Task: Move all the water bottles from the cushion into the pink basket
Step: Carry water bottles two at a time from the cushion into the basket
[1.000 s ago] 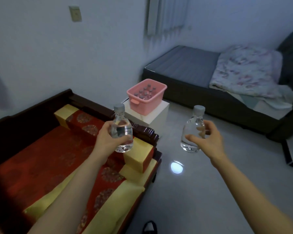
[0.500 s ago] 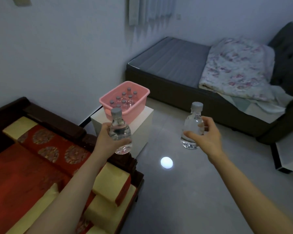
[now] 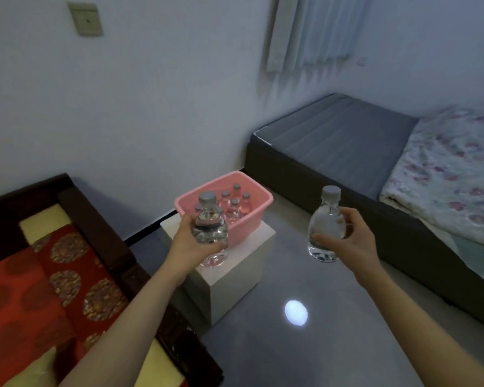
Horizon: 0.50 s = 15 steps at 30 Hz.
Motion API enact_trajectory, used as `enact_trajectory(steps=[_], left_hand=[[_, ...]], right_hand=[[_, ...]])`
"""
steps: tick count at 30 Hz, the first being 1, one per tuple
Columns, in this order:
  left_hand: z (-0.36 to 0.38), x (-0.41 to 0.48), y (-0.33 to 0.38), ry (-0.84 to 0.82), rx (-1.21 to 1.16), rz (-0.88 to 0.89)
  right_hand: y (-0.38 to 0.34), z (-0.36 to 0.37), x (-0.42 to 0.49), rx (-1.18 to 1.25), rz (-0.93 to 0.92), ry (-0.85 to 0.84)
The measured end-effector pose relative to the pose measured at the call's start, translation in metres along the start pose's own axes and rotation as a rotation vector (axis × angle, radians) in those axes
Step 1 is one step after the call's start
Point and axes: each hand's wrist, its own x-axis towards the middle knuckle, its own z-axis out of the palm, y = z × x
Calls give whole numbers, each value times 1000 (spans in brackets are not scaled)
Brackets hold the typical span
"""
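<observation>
Your left hand (image 3: 192, 241) is clamped round the belly of a small clear plastic water bottle with a grey cap (image 3: 209, 233), held upright. In this view it overlaps the near-left rim of the pink rectangular plastic basket (image 3: 246, 227), though you cannot tell whether it is already over the opening. Your right hand (image 3: 349, 238) grips a second clear grey-capped bottle (image 3: 326, 227), also upright, well to the right of the basket and above the grey floor (image 3: 333, 344).

Several capped bottles (image 3: 235, 205) already stand inside the basket, which sits on a low white block counter (image 3: 235, 272).

Over the last second the basket has come from the far middle of your view to just beyond your left hand, and the red-and-gold patterned cushion (image 3: 39, 289) has slid away to the left of the basket. Both grips are unchanged. That suggests the carry is nearly over; what remains for this pair is lowering each bottle into a free gap among those inside.

The visible part of the cushion shows no bottle, but much of it is out of view. The dark grey bed (image 3: 333, 135) lies behind and right of the basket.
</observation>
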Motion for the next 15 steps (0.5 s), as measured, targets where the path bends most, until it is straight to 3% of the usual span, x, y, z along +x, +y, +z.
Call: enact_trajectory(steps=[15], left_hand=[[66, 140, -46, 314, 4, -142]], right_hand=[[52, 71, 230, 43, -61, -376]])
